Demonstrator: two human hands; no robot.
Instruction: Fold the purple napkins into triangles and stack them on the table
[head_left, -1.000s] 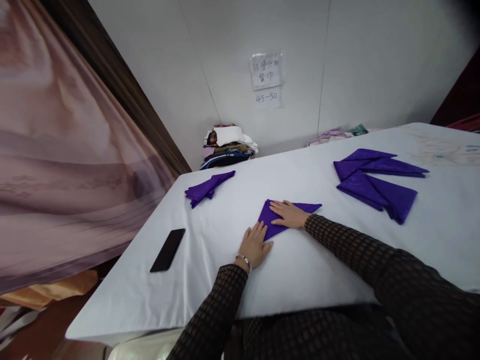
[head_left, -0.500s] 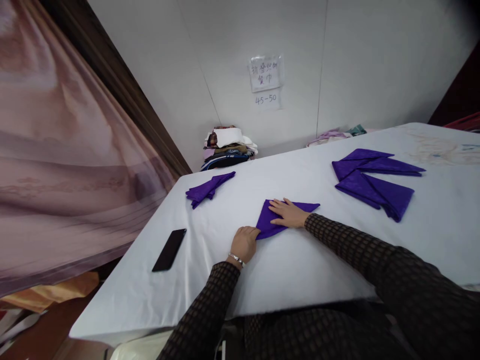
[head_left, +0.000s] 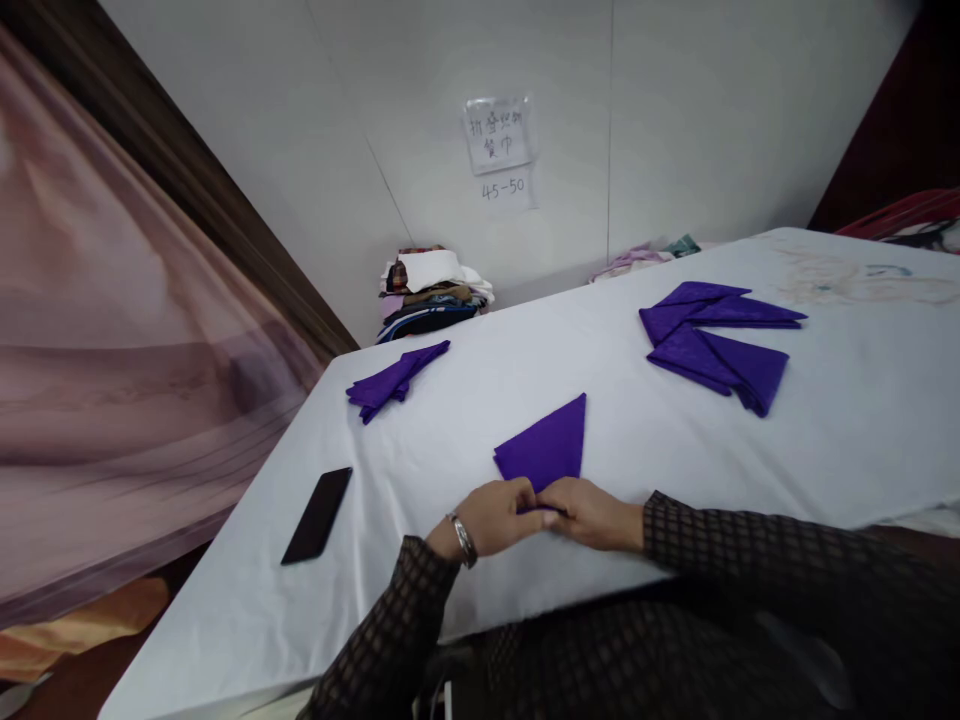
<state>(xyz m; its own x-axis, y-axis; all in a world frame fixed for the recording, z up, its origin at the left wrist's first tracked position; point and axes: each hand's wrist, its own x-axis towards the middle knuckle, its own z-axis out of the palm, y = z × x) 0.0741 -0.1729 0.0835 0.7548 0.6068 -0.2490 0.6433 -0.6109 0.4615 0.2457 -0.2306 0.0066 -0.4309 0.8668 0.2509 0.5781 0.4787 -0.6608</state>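
Observation:
A folded purple cloth napkin [head_left: 546,440] lies on the white-covered table, its pointed corner turned away from me. My left hand [head_left: 499,515], with a bracelet at the wrist, pinches the napkin's near edge. Right beside it, my right hand [head_left: 589,512] grips the same edge, the thumbs of both hands close together. The part of the edge under my fingers is hidden. Another folded purple napkin [head_left: 397,380] rests farther off to the left. More folded purple napkins [head_left: 716,355] lie at the right, one overlapping another.
A black phone [head_left: 317,515] lies on the white tablecloth [head_left: 420,450] at the left. Behind the table's far edge is a stack of folded clothes [head_left: 431,290]. Handwritten paper signs [head_left: 499,135] hang on the wall, and a pink curtain [head_left: 135,330] drapes at the left.
The napkin has turned, so its point now faces away. My right hand has gone from lying flat on it to gripping its near edge beside my left hand. The view has shifted slightly.

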